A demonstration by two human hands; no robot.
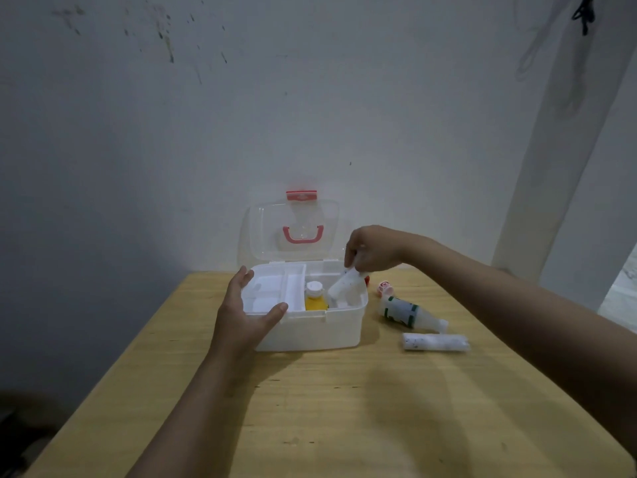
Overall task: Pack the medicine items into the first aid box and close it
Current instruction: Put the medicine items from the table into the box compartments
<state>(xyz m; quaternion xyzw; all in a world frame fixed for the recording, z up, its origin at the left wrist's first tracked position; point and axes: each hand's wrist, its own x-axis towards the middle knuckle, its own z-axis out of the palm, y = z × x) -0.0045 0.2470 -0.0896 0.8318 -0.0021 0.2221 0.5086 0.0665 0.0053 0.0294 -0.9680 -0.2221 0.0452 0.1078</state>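
The right hand [374,248] pinches a small white bottle [344,286] by its upper end in closed fingers [351,258], tilting it into the right compartment of the box [310,329] beside a yellow bottle [315,298], while the left hand [246,310] cups the box's front-left corner, fingers spread. The bottle looks like light, stiff, smooth plastic, probably slippery, so a grip near the cap seems safest. On the wooden counter [310,408], right of the box, lie a green-labelled bottle [410,313], a white tube [436,341] and a small red-and-white item [385,288]; the clear lid [293,229] stands open.

Right hand [370,248] covers the top of the tilted white bottle [345,288], cap unseen; a red item [367,279] peeks from behind the box [310,331], mostly hidden; labels on the table's bottle [401,311] and tube [435,341] too blurred to read
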